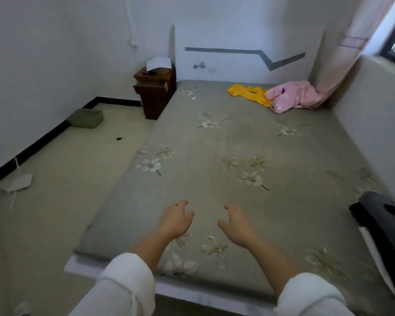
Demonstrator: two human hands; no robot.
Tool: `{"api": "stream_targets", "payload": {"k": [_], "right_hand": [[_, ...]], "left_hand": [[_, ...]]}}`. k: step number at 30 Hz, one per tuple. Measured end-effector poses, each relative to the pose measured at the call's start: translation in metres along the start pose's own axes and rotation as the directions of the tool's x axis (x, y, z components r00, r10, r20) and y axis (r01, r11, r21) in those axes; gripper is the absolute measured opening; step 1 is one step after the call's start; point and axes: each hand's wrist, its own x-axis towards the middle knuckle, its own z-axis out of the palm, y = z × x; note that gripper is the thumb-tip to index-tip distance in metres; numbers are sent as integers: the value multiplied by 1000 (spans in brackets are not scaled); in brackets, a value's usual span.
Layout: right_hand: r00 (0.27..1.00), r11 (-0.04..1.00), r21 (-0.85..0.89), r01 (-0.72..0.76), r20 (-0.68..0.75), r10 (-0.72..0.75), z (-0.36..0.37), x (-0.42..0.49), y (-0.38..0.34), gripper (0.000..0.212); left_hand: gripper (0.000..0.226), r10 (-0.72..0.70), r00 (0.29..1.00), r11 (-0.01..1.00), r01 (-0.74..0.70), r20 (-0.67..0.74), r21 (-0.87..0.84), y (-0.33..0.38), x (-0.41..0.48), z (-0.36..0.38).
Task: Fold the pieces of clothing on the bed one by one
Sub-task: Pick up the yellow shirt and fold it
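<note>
The bed (237,142) has a grey-green sheet with pale flower prints. At its far right corner lie a crumpled yellow garment (249,93) and, touching it on the right, a crumpled pink garment (292,95). A dark grey and black pile of clothing (383,215) sits at the bed's right edge, partly cut off by the frame. My left hand (175,221) and my right hand (236,225) hover over the near part of the bed, fingers apart, holding nothing. White sleeves cover both forearms.
A dark wooden nightstand (155,92) with white paper on top stands at the bed's far left corner. A green cushion (86,118) and a white scrap (21,182) lie on the floor on the left. A pink curtain (342,53) hangs by the right wall ledge.
</note>
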Motion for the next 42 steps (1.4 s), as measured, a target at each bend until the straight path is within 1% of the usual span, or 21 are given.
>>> {"api": "stream_targets", "payload": {"k": [4, 9, 12, 16, 20, 24, 28, 32, 36, 39, 42], "right_hand": [[991, 990, -62, 130, 43, -127, 54, 35, -112, 62], [976, 977, -69, 204, 93, -197, 119, 78, -248, 64], [966, 968, -85, 237, 126, -225, 150, 99, -316, 64], [951, 951, -128, 282, 169, -259, 188, 130, -390, 64], [937, 934, -155, 322, 194, -290, 217, 170, -457, 66], [926, 916, -176, 360, 182, -329, 244, 220, -517, 65], [924, 903, -209, 375, 165, -346, 265, 291, -574, 65], [945, 917, -236, 322, 148, -293, 276, 363, -627, 62], [959, 925, -262, 274, 143, -243, 274, 408, -670, 57], [969, 922, -298, 246, 90, -230, 263, 435, -689, 51], [981, 923, -332, 193, 35, -192, 248, 459, -703, 48]], "left_hand": [[52, -86, 994, 996, 85, -61, -26, -110, 6, -68], [52, -129, 980, 992, 128, -154, -17, -235, 24, -164], [50, -148, 966, 989, 148, -211, -17, -294, 30, -211], [47, -154, 950, 987, 159, -273, -4, -354, 45, -255], [46, -150, 937, 985, 170, -314, 37, -402, 68, -292], [45, -120, 929, 977, 174, -349, 127, -442, 107, -333], [44, -66, 934, 962, 152, -351, 225, -484, 162, -374], [43, -18, 953, 949, 112, -302, 295, -527, 227, -418], [42, 25, 951, 945, 78, -309, 316, -556, 284, -459], [42, 73, 948, 947, 32, -310, 320, -556, 326, -486], [40, 149, 930, 938, -25, -337, 346, -546, 367, -511]]}}
